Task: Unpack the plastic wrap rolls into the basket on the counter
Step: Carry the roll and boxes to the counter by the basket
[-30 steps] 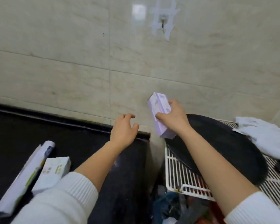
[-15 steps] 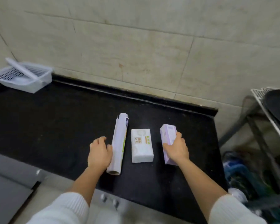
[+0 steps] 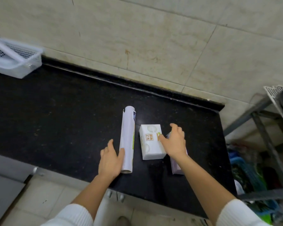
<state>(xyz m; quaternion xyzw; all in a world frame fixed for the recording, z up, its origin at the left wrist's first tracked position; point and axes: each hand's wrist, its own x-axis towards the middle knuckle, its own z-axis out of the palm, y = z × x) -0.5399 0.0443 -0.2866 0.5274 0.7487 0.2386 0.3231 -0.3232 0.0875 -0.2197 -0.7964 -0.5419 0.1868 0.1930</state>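
A long white wrapped roll lies on the black counter. My left hand rests open against its near end, thumb touching the wrapper. A white box with orange and green print lies to the right of the roll. A lilac box lies beside it, mostly hidden under my right hand. That hand hovers open with spread fingers over both boxes, gripping neither. The white mesh basket stands at the counter's far left against the wall, with a long white piece lying in it.
A tiled wall backs the counter. To the right stands a metal rack with a white wire shelf and a dark round pan on top; coloured clutter lies below it. The counter's front edge runs just under my forearms.
My right hand brought the lilac box from the rack side down to the counter, set it beside the white box and let go. My left hand closed in on the roll.
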